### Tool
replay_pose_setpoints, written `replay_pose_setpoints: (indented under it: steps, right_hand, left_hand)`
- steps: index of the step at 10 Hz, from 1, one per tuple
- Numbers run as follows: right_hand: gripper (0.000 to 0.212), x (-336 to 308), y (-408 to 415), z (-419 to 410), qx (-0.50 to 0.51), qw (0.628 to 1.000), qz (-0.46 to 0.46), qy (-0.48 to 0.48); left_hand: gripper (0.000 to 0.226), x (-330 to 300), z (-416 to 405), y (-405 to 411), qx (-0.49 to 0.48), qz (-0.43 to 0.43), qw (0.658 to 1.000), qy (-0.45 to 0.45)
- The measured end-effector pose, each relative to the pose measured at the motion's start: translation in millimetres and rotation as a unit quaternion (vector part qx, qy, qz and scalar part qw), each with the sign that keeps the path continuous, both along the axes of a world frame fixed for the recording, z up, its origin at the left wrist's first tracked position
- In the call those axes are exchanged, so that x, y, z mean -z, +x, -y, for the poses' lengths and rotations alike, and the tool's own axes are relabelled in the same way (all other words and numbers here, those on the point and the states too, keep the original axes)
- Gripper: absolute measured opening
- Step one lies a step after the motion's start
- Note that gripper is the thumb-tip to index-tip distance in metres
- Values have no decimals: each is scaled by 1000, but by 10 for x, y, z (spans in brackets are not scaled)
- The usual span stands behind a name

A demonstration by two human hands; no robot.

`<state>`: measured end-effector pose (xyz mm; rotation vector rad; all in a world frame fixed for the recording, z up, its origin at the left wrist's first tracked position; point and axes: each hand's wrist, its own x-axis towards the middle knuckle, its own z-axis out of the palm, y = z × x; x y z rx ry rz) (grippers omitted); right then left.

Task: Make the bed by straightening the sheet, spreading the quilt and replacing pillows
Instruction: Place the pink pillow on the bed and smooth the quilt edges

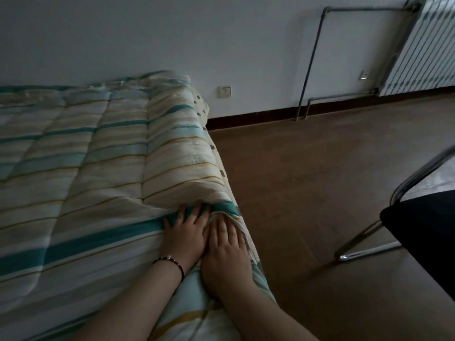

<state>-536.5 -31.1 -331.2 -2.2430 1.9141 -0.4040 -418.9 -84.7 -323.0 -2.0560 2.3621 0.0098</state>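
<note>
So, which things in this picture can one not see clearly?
- Head view: the sheet is mostly hidden under the quilt.
- Fingertips of the left hand sink into a quilt fold; right hand lies flat.
- The chair is cut by the right edge.
- No pillows in view.

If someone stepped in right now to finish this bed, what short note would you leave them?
Left hand: flat, fingers spread, pressing the striped quilt near the bed's right edge.
Right hand: flat beside it, touching it, on the same edge.
Quilt: spread over the bed, still wrinkled by the hands. A spotted sheet peeks out at the far corner.
Left: smooth this edge; no pillows in view.
</note>
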Motion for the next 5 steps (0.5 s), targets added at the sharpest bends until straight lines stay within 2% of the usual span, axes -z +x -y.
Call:
replay_pose_setpoints:
  steps: [1, 2, 3, 4, 5]
  right_hand:
    - [66, -172, -47, 23, -47, 996, -2, 74]
    - [68, -567, -123, 194, -89, 978, -41, 186]
    - [64, -1270, -113, 308, -101, 952, -78, 277]
    - [46, -2076, -80, 316, -80, 968, -19, 239]
    - [44, -2635, -106, 203, -74, 971, 10, 226]
  left_hand:
    - [53, -135, 73, -40, -15, -11, 996, 89]
    - [43, -604, 145, -41, 14, -57, 984, 169]
    - [34, -1306, 77, -82, -2, -132, 979, 152]
    - [24, -2063, -60, -53, -59, -224, 969, 86]
    - [23, -2546, -281, -56, -53, -274, 959, 43]
